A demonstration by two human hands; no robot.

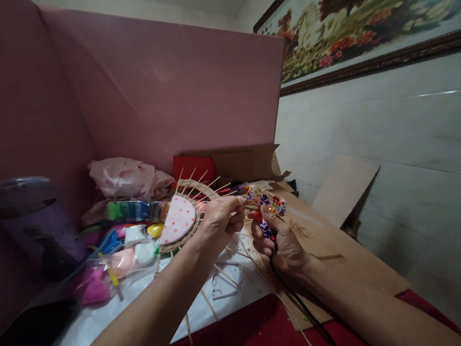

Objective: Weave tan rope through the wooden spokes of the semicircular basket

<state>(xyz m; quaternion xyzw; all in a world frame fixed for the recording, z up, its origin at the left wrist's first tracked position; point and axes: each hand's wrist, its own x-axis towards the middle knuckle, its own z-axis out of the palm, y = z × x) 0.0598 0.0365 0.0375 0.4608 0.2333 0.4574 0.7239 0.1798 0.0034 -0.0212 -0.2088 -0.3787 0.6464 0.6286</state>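
Note:
My right hand (278, 242) is wrapped round the handle of a flower-patterned hot glue gun (266, 199) with a red trigger and a black cord. My left hand (225, 215) is closed in a pinch close to the left end of the gun. Whatever sits between those fingertips is too small to make out. Behind and left of my left hand lies a half-round woven piece (177, 220) with a white, red-dotted face and thin sticks poking out around it. Another woven band (199, 186) curves behind it, partly hidden by my left hand.
Bags of coloured clay (134, 256) crowd the left side, beside a lilac container (36, 225). Pink cloth (129, 176) is heaped behind them. Brown cardboard (335, 255) lies under my right arm, white paper (204, 309) under my left. A pink partition (170, 85) stands behind.

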